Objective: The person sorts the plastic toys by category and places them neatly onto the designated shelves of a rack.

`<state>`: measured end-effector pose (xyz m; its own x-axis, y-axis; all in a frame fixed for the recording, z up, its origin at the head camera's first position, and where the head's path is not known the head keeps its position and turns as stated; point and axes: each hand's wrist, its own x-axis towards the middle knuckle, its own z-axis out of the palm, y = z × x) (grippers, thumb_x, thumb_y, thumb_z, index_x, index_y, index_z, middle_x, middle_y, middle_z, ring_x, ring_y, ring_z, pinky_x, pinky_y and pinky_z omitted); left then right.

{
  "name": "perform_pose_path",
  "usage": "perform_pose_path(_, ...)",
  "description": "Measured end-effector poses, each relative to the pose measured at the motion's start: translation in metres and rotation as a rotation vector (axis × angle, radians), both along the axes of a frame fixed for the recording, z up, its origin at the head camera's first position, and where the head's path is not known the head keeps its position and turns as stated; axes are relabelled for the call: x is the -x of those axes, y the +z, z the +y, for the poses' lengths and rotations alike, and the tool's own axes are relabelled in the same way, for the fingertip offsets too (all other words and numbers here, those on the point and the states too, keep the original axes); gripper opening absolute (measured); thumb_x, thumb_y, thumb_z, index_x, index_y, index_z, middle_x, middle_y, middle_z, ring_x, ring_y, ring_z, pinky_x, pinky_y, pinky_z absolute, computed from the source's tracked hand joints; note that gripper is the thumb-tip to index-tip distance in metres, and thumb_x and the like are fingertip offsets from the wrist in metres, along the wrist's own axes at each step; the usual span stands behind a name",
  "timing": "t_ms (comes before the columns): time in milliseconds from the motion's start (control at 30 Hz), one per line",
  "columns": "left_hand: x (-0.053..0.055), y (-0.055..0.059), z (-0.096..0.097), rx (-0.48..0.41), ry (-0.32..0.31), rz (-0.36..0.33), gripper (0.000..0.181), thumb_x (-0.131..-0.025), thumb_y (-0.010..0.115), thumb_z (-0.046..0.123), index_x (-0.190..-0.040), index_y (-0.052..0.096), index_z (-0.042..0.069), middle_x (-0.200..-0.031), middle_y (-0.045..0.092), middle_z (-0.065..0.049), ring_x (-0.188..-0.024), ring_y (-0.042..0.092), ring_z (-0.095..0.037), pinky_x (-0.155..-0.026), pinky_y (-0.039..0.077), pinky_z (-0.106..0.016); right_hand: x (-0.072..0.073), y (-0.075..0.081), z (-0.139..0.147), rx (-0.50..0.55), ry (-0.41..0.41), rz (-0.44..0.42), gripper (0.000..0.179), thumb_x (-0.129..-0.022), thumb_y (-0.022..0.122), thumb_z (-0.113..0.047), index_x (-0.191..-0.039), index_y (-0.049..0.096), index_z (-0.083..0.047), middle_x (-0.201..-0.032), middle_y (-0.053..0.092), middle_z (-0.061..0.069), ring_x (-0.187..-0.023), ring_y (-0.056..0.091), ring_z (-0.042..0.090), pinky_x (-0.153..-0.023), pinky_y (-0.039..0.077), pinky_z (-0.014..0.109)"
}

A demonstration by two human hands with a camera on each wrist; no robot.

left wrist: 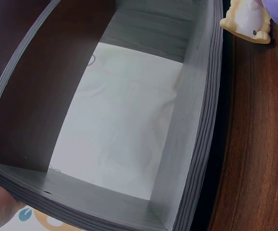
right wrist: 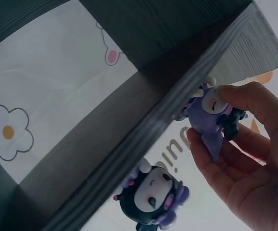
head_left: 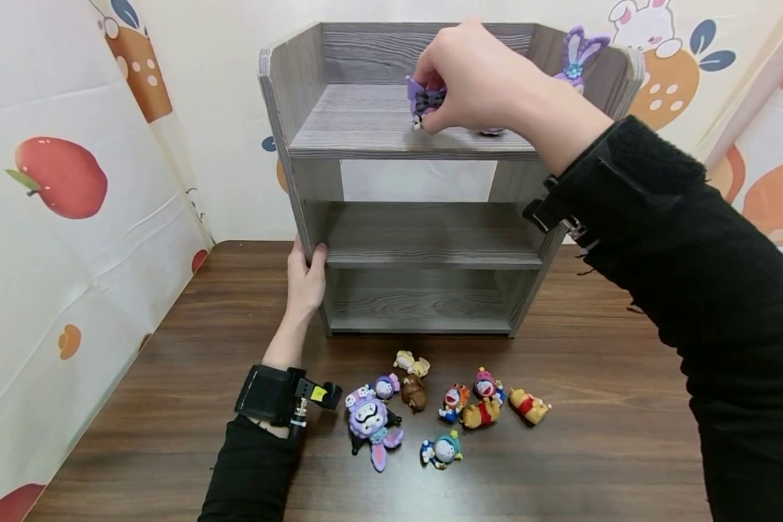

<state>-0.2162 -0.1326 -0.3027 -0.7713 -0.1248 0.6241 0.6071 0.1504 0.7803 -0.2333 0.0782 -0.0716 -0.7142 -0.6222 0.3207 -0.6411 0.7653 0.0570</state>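
Observation:
My right hand (head_left: 473, 80) pinches a small purple figurine (head_left: 425, 100) with a black bow, at the top board of the grey wooden shelf unit (head_left: 424, 254). In the right wrist view, thumb and fingers are around this purple figurine (right wrist: 208, 115) at the board's front edge. A black-and-purple figurine (right wrist: 151, 197) stands farther along that edge. At the right end of the top board, a purple long-eared figurine (head_left: 574, 61) shows partly behind my forearm. My left hand (head_left: 305, 279) grips the unit's left side panel, thumb on the front edge.
On the brown table (head_left: 600, 449) before the unit lie several figurines: a large purple one (head_left: 370, 420), a brown one (head_left: 414, 393), a yellow bear in red (head_left: 528, 406) and a blue-green one (head_left: 442, 449). Printed cloth (head_left: 104, 290) hangs at the left and behind.

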Motion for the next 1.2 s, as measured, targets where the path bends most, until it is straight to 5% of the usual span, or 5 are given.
perform_pose_path(367, 0.007, -0.007, -0.002, -0.007, 0.003, 0.017, 0.038, -0.085, 0.036, -0.009, -0.122, 0.038, -0.015, -0.122, 0.043, -0.031, -0.116, 0.039, -0.035, -0.096, 0.028, -0.04, 0.01, -0.002, -0.005, -0.021, -0.034, -0.018, 0.032, -0.077, 0.064, -0.012, -0.102, 0.058, 0.007, -0.096, 0.054, 0.02, -0.089, 0.046, 0.03, -0.083, 0.037, 0.041)
perform_pose_path(600, 0.0, 0.0, 0.001, -0.011, -0.014, 0.016, 0.038, -0.085, 0.035, -0.01, -0.122, 0.036, -0.018, -0.122, 0.04, -0.034, -0.117, 0.037, -0.039, -0.096, 0.027, -0.042, 0.012, -0.002, -0.005, -0.028, -0.055, -0.045, 0.033, -0.078, 0.063, -0.012, -0.104, 0.057, 0.007, -0.098, 0.053, 0.02, -0.09, 0.045, 0.03, -0.085, 0.037, 0.041)
perform_pose_path(1200, 0.001, -0.001, 0.0, -0.007, -0.021, 0.028, 0.039, -0.085, 0.034, -0.009, -0.123, 0.035, -0.017, -0.123, 0.04, -0.034, -0.117, 0.036, -0.039, -0.097, 0.027, -0.043, 0.008, 0.007, -0.004, -0.037, -0.075, -0.046, 0.046, -0.08, 0.061, -0.013, -0.121, 0.048, 0.005, -0.114, 0.05, 0.023, -0.105, 0.043, 0.034, -0.092, 0.032, 0.042)
